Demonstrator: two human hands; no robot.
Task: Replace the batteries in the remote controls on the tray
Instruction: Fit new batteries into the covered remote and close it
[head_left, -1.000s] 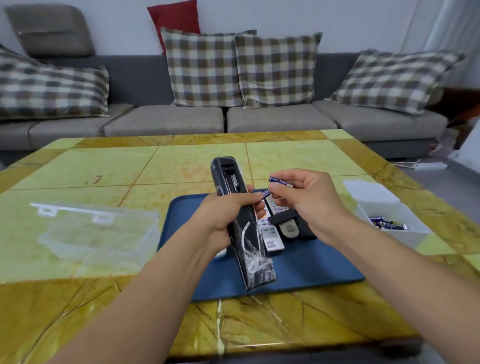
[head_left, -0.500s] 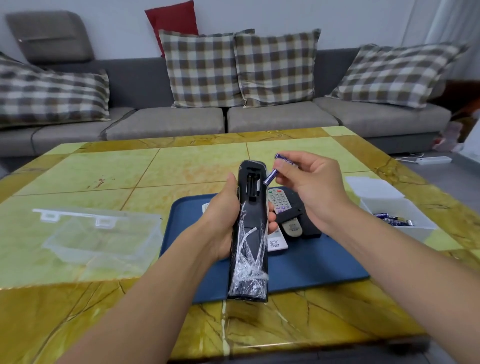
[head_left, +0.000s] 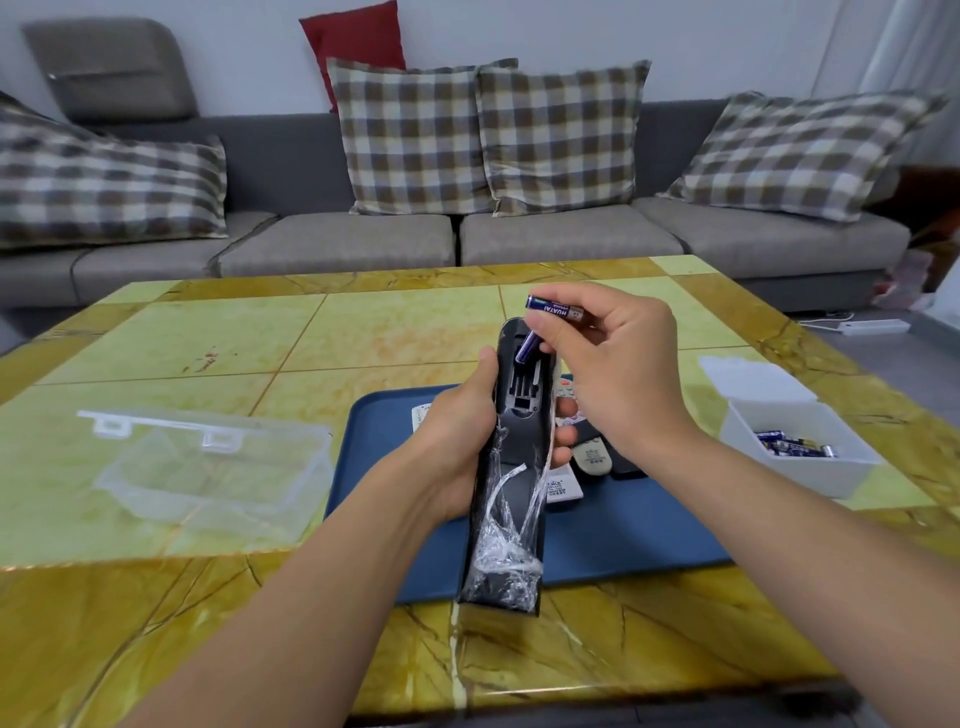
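My left hand (head_left: 457, 447) grips a long black remote (head_left: 511, 467), back side up, with crinkled clear film around its lower half and its battery bay uncovered at the top. My right hand (head_left: 618, 374) pinches two purple batteries: one (head_left: 555, 310) lies across the fingertips, the other (head_left: 528, 347) points down into the top of the bay. Under both hands sits the blue tray (head_left: 623, 540) holding other remotes (head_left: 592, 457), partly hidden by my hands.
A white box (head_left: 810, 467) with several purple batteries stands right of the tray, its lid (head_left: 748, 376) just behind it. A clear plastic box (head_left: 208, 467) with an open lid sits on the left. The yellow-green tiled table (head_left: 208, 343) fronts a grey sofa with checked cushions.
My left hand has raised and straightened the black remote. My right hand has brought the batteries to its top end, and one battery now tips into the open bay.
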